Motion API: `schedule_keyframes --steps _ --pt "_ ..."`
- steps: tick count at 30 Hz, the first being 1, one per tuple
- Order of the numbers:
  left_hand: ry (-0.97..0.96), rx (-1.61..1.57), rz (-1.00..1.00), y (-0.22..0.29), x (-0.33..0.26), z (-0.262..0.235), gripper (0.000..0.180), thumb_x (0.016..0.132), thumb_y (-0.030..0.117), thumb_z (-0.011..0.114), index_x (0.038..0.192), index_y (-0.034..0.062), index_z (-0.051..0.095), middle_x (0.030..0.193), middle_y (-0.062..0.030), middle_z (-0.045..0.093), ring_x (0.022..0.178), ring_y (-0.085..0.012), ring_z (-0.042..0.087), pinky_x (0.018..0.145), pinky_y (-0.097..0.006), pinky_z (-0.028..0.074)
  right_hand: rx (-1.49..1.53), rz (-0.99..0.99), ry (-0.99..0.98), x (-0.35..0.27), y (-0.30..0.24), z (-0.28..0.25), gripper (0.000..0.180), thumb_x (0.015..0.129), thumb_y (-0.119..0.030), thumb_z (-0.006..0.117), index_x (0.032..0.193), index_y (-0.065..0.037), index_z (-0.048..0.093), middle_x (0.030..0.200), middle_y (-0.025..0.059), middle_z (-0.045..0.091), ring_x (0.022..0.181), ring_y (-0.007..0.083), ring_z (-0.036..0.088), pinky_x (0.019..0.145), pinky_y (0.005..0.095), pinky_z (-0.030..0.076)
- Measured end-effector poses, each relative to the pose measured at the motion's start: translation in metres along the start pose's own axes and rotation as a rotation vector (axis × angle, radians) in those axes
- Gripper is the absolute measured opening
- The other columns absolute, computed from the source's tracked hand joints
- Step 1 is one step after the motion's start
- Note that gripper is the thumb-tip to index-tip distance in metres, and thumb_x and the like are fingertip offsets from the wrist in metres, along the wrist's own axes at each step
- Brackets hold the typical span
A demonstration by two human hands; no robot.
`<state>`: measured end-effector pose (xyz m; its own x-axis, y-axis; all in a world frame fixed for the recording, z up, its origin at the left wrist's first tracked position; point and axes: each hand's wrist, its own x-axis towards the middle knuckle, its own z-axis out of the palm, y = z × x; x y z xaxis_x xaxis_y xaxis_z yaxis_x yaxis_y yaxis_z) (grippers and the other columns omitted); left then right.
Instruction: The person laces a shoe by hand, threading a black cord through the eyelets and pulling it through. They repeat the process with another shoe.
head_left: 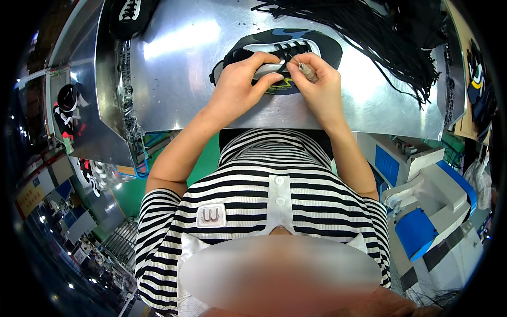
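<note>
A flat shoe upper (pixel 323 46), black and grey with blue patches and a white lining, lies on the metal table in front of me. Black lace (pixel 288 50) crosses its opening in several rows. My left hand (pixel 238 83) rests on the near side of the upper, thumb and forefinger curled around its edge beside the lacing. In my right hand (pixel 322 87) is a hook-like hand tool (pixel 308 73) with a pale, rounded handle. Its thin metal shaft points at the lace rows; the tip is hidden among laces and fingers.
A large bundle of loose black laces (pixel 369 31) spreads over the right of the metal table (pixel 174 100). A black shoe piece (pixel 129 18) sits at the far left. More shoe parts lie on a left side surface (pixel 87 119) and at the right edge. Blue-and-white equipment (pixel 422 211) stands lower right.
</note>
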<state>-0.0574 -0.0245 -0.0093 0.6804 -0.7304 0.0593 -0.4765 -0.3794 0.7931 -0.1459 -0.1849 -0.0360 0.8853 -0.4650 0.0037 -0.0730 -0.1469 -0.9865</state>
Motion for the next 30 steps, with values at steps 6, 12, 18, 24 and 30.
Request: schedule_keyframes --steps 6,12,18,24,30 --pt "0.048 0.068 -0.032 0.000 0.004 0.005 0.026 0.086 0.014 0.075 0.107 0.0021 0.065 0.092 -0.0107 0.072 0.075 -0.0186 0.069 0.067 -0.027 0.052 -0.025 -0.010 -0.006 -0.003 0.000 -0.001 0.019 0.089 -0.015 0.071 0.101 -0.003 0.063 0.078 0.0070 0.069 0.065 0.0106 0.063 0.060 0.0247 0.048" --pt "0.142 0.180 0.121 -0.009 0.003 0.010 0.025 0.084 0.017 0.077 0.104 0.0039 0.067 0.091 -0.0103 0.072 0.068 -0.0215 0.069 0.059 -0.028 0.051 -0.145 0.040 -0.151 -0.024 -0.006 -0.017 0.019 0.095 -0.016 0.065 0.104 -0.003 0.055 0.079 0.0100 0.069 0.066 0.0175 0.066 0.060 0.0287 0.049" --pt "0.125 0.200 0.120 -0.009 0.003 0.010 0.027 0.083 0.018 0.077 0.104 0.0038 0.068 0.087 -0.0105 0.072 0.066 -0.0222 0.068 0.057 -0.030 0.051 -0.197 0.031 -0.183 -0.022 -0.003 -0.018 0.018 0.095 -0.016 0.065 0.100 -0.002 0.055 0.079 0.0112 0.070 0.066 0.0210 0.068 0.059 0.0313 0.050" --pt "0.070 0.179 0.400 -0.015 0.001 0.015 0.026 0.084 0.018 0.074 0.104 0.0033 0.066 0.072 -0.0105 0.065 0.062 -0.0265 0.064 0.057 -0.035 0.050 -0.200 0.136 -0.199 -0.016 -0.009 -0.011 0.018 0.094 -0.015 0.064 0.100 -0.002 0.054 0.078 0.0115 0.069 0.068 0.0212 0.067 0.062 0.0310 0.050" --pt "0.029 0.094 0.298 -0.013 -0.006 0.018 0.023 0.087 0.017 0.070 0.107 0.0066 0.066 0.078 -0.0110 0.068 0.065 -0.0271 0.065 0.060 -0.035 0.051 -0.279 0.180 -0.290 -0.015 -0.008 -0.018 0.021 0.093 -0.018 0.064 0.102 -0.003 0.051 0.078 0.0160 0.067 0.074 0.0312 0.069 0.066 0.0378 0.051"
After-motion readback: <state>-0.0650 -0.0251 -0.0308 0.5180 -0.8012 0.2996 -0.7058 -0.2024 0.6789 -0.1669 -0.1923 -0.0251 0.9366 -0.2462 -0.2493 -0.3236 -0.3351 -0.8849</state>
